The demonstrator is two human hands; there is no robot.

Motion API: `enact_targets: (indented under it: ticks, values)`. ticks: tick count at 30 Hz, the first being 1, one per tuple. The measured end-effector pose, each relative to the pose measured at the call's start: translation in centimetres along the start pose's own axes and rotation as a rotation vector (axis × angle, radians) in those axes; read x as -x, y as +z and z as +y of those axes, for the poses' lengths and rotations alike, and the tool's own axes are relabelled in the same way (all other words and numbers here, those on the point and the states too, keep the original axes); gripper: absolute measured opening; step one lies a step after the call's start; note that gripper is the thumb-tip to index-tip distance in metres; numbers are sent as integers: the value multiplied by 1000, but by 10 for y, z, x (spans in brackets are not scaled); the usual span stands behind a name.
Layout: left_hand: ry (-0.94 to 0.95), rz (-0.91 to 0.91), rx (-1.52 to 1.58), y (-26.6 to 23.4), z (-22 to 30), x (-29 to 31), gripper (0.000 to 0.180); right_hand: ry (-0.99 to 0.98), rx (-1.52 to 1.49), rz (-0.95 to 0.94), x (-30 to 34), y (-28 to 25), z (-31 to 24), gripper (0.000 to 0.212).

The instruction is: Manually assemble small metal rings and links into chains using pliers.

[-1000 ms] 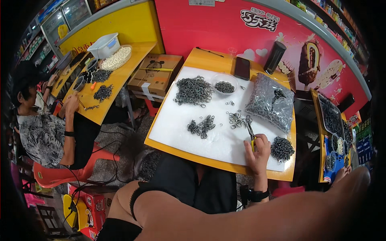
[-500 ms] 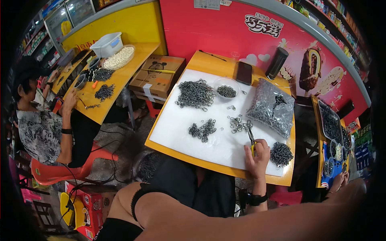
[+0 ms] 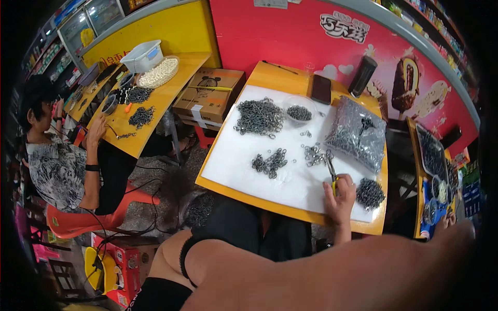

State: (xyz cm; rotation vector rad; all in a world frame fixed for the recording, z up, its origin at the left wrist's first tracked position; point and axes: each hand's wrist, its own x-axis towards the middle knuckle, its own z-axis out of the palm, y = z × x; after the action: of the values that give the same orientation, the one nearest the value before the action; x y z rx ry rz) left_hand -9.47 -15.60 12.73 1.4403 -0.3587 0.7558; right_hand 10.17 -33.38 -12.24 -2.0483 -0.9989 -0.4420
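Note:
My right hand [image 3: 341, 199] is closed round a pair of pliers [image 3: 332, 168] with yellow handles. Their jaws point away from me, at the right edge of a small scatter of dark metal clasps and rings [image 3: 314, 155] on a white foam sheet [image 3: 233, 171]. Right of the hand sits a heap of linked dark metal pieces [image 3: 370, 194]. Another small heap of clasps [image 3: 270, 163] lies to the left. A blurred bare arm [image 3: 290, 262] crosses the lower foreground and hides my right wrist; my left hand does not show.
Beyond lie a large clasp pile [image 3: 258, 117], a tub of rings [image 3: 300, 113], a clear bag of metal pieces [image 3: 355, 135], a phone [image 3: 321, 89] and a black cylinder [image 3: 362, 76]. A co-worker [image 3: 57, 166] sits left; another person's hand [image 3: 447, 220] is at the right table.
The view has shifted, so the table appears farther right and slightly higher. The foreground arm now covers the watch on my right wrist. The pliers stay in my right hand beside the scattered clasps.

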Motion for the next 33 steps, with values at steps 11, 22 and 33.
enact_targets:
  ticks: [11, 22, 33]
  values:
    - [644, -67, -1110, -44, 51, -7, 81, -6, -3, -9, -8, 1, -9, 29]
    - [232, -106, -879, -76, 68, 44, 44, 38, 27, -16, -7, 2, 8, 30]
    - [-16, 146, -264, -46, -42, 7, 36, 42, 101, -28, 6, -9, 11, 27]
